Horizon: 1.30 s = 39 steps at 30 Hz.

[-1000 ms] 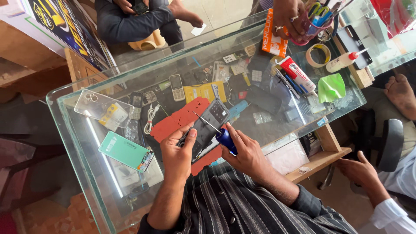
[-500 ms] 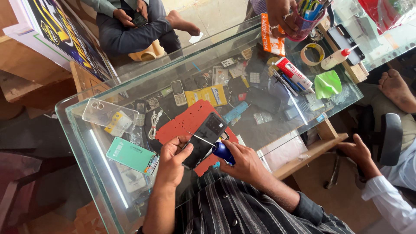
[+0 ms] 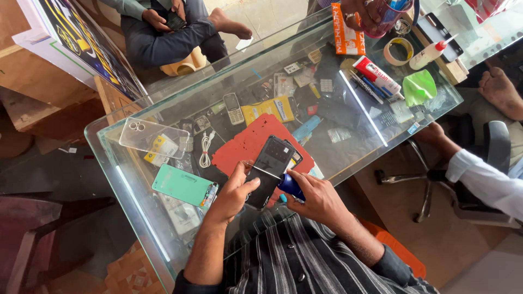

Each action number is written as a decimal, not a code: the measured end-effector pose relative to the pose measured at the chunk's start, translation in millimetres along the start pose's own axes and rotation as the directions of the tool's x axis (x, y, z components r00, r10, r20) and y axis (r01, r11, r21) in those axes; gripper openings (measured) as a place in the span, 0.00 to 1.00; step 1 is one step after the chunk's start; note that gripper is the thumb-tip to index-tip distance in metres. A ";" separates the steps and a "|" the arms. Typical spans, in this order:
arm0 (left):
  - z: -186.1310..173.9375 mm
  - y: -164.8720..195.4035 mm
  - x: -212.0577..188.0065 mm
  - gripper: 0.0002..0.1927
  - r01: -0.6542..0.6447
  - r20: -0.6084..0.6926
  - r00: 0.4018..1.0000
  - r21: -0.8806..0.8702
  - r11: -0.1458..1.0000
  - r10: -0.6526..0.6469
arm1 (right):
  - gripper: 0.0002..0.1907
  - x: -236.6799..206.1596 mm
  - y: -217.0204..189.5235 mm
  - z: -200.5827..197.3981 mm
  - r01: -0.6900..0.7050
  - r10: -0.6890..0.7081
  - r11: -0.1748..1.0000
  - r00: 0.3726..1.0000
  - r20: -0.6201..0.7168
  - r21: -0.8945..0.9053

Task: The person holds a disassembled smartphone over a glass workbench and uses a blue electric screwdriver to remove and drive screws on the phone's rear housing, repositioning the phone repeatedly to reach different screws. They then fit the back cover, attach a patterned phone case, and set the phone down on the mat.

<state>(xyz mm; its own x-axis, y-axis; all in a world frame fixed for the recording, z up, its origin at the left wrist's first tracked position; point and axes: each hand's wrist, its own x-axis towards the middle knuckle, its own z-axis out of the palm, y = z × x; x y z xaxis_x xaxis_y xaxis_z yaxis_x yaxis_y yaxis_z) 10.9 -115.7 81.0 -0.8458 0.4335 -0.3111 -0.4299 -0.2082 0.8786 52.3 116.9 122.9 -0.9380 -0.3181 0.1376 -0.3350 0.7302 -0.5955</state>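
Two hands over glass table [image 3: 163, 228] w/ parts inside: left hand [image 3: 235, 191] steadies dark phone [image 3: 269, 170] on red mat [image 3: 245, 144]; right hand [image 3: 316, 198] grips blue-handled tool [image 3: 290, 186] against it.

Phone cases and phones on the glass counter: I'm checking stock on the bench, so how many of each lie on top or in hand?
Clear phone case: 1
Green phone case: 1
Black phone, held by the left hand, with the right hand beside it: 1
Total: 3
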 end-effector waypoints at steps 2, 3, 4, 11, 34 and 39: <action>-3.8 3.7 -8.1 0.16 0.044 -0.012 0.999 -0.007 0.999 -0.044 | 0.30 -0.7 -6.6 8.4 -0.014 0.015 1.000 1.000 -0.024 0.010; -4.3 4.3 -11.0 0.13 0.029 -0.013 1.000 0.057 0.998 -0.028 | 0.30 -3.1 -9.9 11.4 -0.013 0.014 1.000 0.999 -0.036 0.024; -4.2 4.9 -11.6 0.13 0.012 -0.013 1.000 0.121 0.993 -0.011 | 0.29 -4.9 -11.5 12.8 -0.009 0.011 0.999 0.999 -0.048 0.036; 12.8 15.0 2.8 0.12 -0.035 0.114 0.993 0.202 0.979 0.012 | 0.32 -12.4 13.2 -20.2 0.151 -0.148 0.988 0.983 -0.111 0.024; 178.9 1.7 131.2 0.15 0.067 -0.082 0.994 -0.056 0.996 -0.072 | 0.31 10.8 215.8 -144.5 0.304 -0.304 0.951 0.953 -0.011 0.063; 174.3 4.9 117.0 0.14 0.001 -0.074 0.997 -0.136 0.991 -0.012 | 0.30 7.8 192.2 -144.6 0.231 -0.231 0.970 0.973 0.002 0.077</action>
<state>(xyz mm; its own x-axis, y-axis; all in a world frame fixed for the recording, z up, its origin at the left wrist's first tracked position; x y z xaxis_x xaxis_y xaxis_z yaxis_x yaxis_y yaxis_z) -35.1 86.8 112.1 -0.8618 0.3696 -0.3474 -0.4701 -0.3247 0.8207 -32.3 342.2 124.0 -0.8349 -0.4796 0.2701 -0.5343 0.5884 -0.6069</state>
